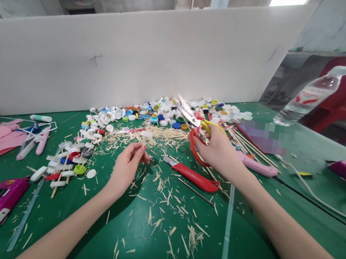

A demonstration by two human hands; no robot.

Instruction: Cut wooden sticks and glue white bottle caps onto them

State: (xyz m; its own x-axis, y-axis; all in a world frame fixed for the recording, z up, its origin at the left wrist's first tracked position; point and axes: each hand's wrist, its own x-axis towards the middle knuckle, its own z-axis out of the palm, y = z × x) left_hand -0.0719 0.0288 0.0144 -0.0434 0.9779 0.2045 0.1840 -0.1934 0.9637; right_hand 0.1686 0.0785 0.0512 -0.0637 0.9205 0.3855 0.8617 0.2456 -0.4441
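Observation:
My left hand is closed, pinching a short thin wooden stick with a whitish plastic cap at its upper end. My right hand grips scissors by one yellow and one red handle, the blades parted and pointing up and left, to the right of the cap. Between the hands lies a red-handled utility knife, with a thin metal rod just below it. Wood shavings are scattered on the green table around and under my hands.
Behind my hands spreads a heap of bottle caps; caps on sticks stand at left. A pink glue gun with its black cord, bundled sticks and a water bottle are at right. A white panel borders the back.

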